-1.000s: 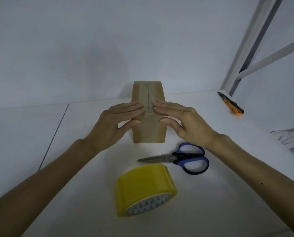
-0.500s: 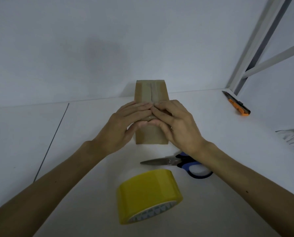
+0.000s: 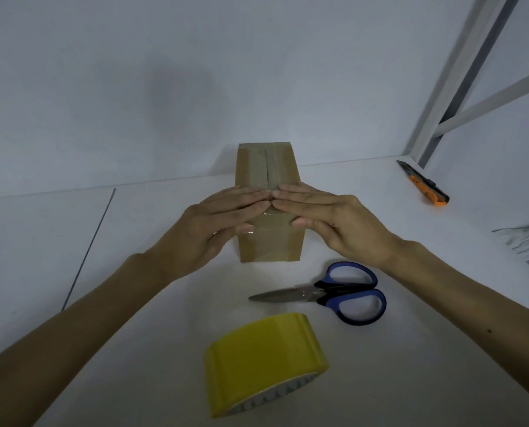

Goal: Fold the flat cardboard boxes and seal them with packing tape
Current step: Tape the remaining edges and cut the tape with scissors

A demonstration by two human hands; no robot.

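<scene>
We find the brown rectangular cardboard box [image 3: 269, 245] standing on the white flat table [image 3: 152, 303], towards its far edge, just before the pale wall [image 3: 164, 87]. Our left hand [image 3: 214, 223] lies on the box's top from the left and our right hand [image 3: 334, 220] from the right, fingertips close together over the middle seam. Near of the box, slightly right, lie the blue-handled steel scissors [image 3: 327, 292], blades pointing left. Nearer still sits the yellow roll of packing tape [image 3: 263, 346]. At the far right, beside the foot of the white metal frame [image 3: 460, 72], lies the orange and black utility knife [image 3: 423, 183].
</scene>
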